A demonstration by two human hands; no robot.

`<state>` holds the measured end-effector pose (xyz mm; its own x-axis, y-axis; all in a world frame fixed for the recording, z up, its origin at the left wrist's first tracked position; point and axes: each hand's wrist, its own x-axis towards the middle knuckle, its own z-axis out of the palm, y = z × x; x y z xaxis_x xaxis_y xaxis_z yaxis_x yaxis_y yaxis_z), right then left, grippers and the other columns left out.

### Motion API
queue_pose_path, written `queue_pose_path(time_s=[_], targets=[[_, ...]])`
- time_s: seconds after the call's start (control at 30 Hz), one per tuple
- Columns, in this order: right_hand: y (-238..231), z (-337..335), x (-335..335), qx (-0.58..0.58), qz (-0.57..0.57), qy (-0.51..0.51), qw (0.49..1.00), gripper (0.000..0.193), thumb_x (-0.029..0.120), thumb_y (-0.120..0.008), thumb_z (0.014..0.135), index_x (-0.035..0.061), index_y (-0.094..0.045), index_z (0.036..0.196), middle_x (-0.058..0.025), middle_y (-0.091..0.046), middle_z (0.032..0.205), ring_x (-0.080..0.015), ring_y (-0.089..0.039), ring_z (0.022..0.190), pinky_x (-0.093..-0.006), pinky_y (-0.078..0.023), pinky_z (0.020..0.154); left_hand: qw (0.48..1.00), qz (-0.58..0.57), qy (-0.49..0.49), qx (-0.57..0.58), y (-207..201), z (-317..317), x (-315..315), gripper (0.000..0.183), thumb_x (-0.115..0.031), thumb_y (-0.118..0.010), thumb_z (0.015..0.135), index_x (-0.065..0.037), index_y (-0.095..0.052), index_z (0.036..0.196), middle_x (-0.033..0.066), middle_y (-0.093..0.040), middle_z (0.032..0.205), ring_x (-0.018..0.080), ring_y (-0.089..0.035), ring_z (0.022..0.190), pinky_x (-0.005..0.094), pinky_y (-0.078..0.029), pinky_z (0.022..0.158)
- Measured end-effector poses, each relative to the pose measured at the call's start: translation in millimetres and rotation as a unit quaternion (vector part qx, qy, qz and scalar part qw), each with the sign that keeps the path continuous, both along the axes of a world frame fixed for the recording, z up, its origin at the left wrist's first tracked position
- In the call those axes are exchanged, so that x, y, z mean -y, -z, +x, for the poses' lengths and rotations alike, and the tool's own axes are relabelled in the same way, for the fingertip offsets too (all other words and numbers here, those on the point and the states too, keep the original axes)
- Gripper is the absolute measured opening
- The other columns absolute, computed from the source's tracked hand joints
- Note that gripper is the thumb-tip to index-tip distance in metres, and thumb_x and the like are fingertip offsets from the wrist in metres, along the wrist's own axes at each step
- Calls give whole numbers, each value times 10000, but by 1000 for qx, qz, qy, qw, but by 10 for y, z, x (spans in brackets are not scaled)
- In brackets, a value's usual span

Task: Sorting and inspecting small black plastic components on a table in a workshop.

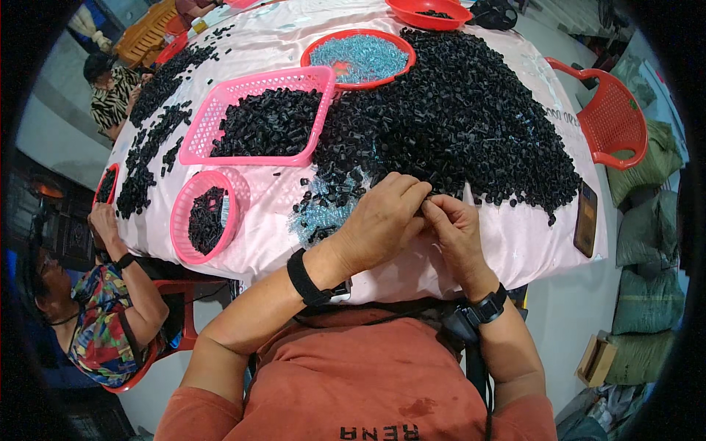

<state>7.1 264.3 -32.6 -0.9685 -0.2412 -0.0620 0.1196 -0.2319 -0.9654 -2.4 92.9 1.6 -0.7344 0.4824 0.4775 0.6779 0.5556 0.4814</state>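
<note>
My left hand (pixel 385 220) and my right hand (pixel 457 229) meet over the near edge of the cloth-covered table. Fingers of both are pinched together at the tips, and whatever they hold is hidden or too small to name. Just beyond them spreads a big heap of small black plastic pieces (pixel 471 110). Beside my left hand lies a small patch of clear bluish pieces (pixel 309 219), mixed with some black ones. Farther left, a pink rectangular basket (pixel 257 156) holds more black pieces. Nearer stands a round pink basket (pixel 179 228) with thin black pieces inside.
A red basin (pixel 413 62) of clear bluish bits stands behind the rectangular basket; another red basin (pixel 441 20) is farther back. A phone (pixel 585 219) lies at the right edge. A red chair (pixel 614 117) and sacks (pixel 647 301) are at right. People (pixel 110 316) sit at left.
</note>
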Motion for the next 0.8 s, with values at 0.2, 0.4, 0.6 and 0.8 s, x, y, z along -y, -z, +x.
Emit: queue_pose_path(time_s=[0.2,0.4,0.6,0.8], targets=[[-3,11,-5,-13,19,-6,1000,169,152,-612,987,19,-696,925,25,-654,812,-32,-574,700,-188,-472,600,1000,2,9,-11,33,28,9,417,-43,-707,756,38,-589,1148,189,-635,1068,370,-616,977,428,-520,849],[-27,20,11,-19,12,9,1000,184,153,-617,986,4,-696,911,14,-660,804,-40,-582,682,-196,-481,587,1000,12,-17,-9,93,70,-57,417,-29,-653,784,51,-562,1184,203,-631,1072,386,-609,998,436,-514,867],[52,-5,5,-38,-3,14,999,191,155,-618,989,1,-695,905,13,-659,796,-41,-580,681,-200,-490,587,999,-14,-36,-1,98,85,-114,429,-11,-633,770,61,-548,1184,211,-616,1065,381,-580,1022,430,-496,872],[32,-8,-12,-43,4,2,999,188,148,-612,992,0,-697,914,7,-664,799,-38,-589,683,-207,-501,591,999,-34,-38,-4,93,121,-89,351,-13,-636,776,42,-564,1115,184,-613,955,373,-591,896,437,-498,786]])
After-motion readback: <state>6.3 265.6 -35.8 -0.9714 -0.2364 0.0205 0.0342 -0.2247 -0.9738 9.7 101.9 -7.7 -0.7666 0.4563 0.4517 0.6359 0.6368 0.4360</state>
